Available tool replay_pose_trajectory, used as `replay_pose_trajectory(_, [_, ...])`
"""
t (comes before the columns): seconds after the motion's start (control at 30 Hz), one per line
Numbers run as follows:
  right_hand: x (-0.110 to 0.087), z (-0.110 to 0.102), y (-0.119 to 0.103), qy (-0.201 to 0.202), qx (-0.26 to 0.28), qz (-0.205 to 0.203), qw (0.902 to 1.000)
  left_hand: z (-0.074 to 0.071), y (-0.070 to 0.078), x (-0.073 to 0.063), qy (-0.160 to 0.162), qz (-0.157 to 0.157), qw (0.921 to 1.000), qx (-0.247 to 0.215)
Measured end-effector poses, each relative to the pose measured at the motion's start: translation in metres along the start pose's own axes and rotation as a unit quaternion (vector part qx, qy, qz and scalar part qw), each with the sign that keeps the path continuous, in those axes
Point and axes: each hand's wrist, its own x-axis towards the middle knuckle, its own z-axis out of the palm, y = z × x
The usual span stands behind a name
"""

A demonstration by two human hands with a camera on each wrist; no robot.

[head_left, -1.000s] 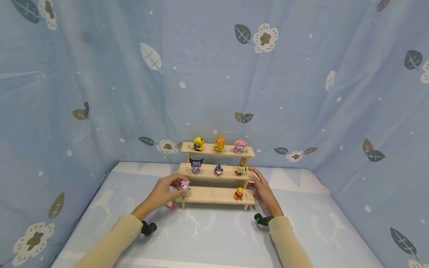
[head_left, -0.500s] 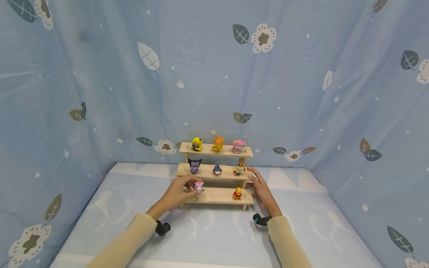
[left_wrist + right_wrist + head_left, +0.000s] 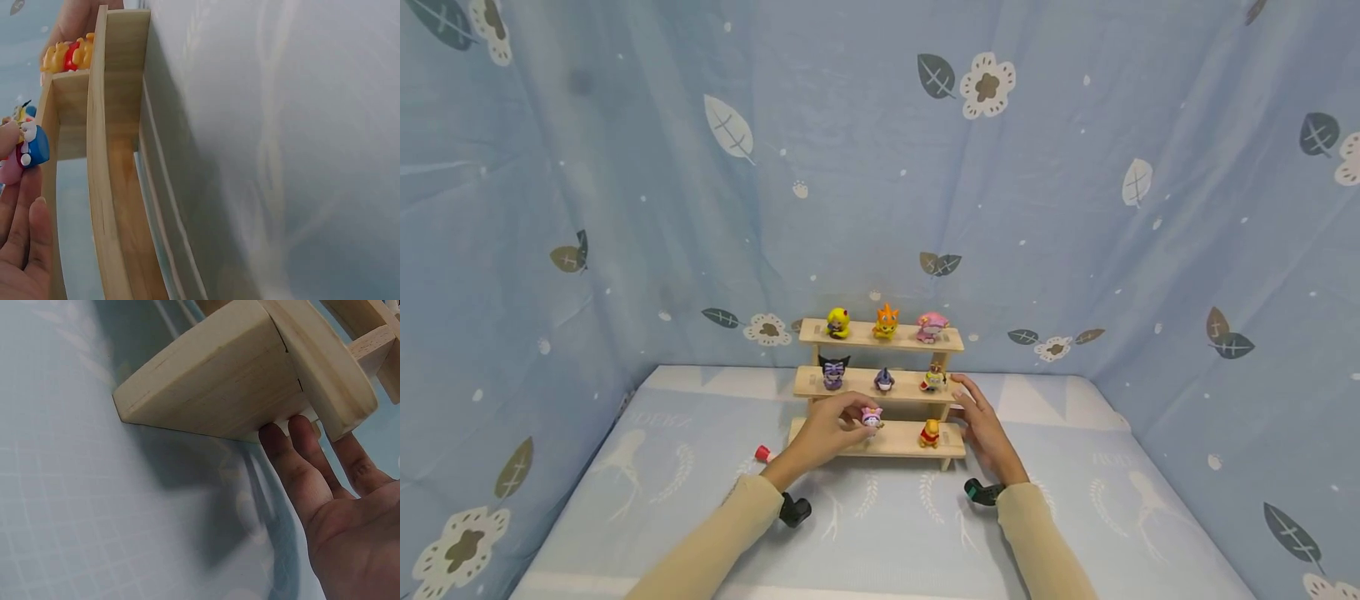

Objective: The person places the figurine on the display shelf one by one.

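Note:
My left hand (image 3: 829,432) pinches a small toy figurine (image 3: 871,417) with a pink top and white face, just over the bottom tier of a three-tier wooden display stand (image 3: 901,442). In the left wrist view the figurine's blue base (image 3: 39,147) sticks out beyond the fingertips. At the stand's right end is my right hand (image 3: 988,433), fingers extended against the wood. The right wrist view shows those fingers (image 3: 290,465) touching by the end leg (image 3: 212,375). A yellow bear figurine in a red shirt (image 3: 929,434) stands on the bottom tier's right side.
On the middle tier stand a black-and-purple figurine (image 3: 832,373), a small purple-blue one (image 3: 883,381) and a yellow crowned one (image 3: 933,378). The top tier bears yellow (image 3: 838,323), orange (image 3: 886,322) and pink (image 3: 932,327) figurines. A red-and-white piece (image 3: 763,453) lies on the tablecloth by my left wrist.
My left hand has carried the pink-topped figurine rightward along the bottom tier, from its left end to near the middle. My right hand has stayed at the stand's right end.

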Motion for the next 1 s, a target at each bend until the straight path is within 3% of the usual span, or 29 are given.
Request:
replay_pose_trajectory(0.47, [0.002,-0.001,0.000,-0.009,-0.002,-0.003,1.0000,0.025,-0.004,0.008,-0.022,-0.024,0.9995,0.001])
replay_pose_trajectory(1.0, [-0.001,0.000,-0.003,-0.015,-0.004,0.003,0.9999,0.032,-0.008,0.006,-0.020,-0.039,0.9990,0.010])
